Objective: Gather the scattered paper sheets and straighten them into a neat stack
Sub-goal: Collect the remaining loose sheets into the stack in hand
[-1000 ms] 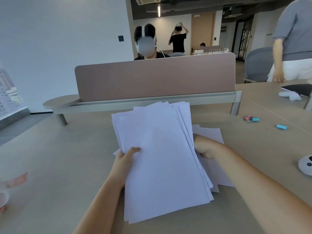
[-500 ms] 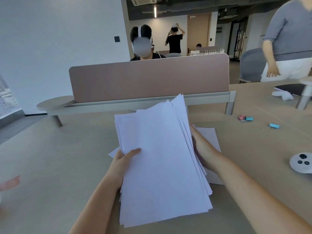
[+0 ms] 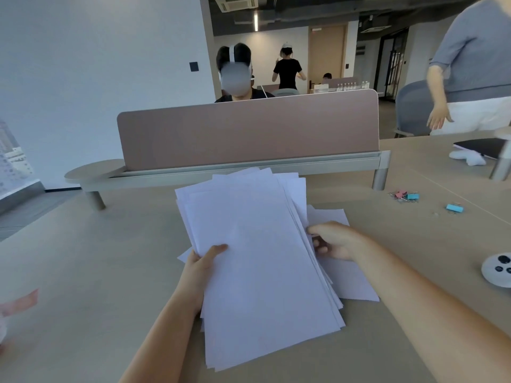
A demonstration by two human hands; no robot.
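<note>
From the head camera I see my left hand (image 3: 203, 265) gripping the left edge of a fanned stack of white paper sheets (image 3: 257, 261), thumb on top, holding it above the pale wooden table (image 3: 105, 258). My right hand (image 3: 336, 240) is at the stack's right edge, fingers curled and pinching its sheets. The sheet edges are uneven, splayed at the top and right. One loose white sheet (image 3: 351, 283) lies flat on the table beneath my right hand. Farther right sit pink and blue binder clips (image 3: 405, 196), and behind the stack stands a mauve desk divider panel (image 3: 249, 134)
</note>
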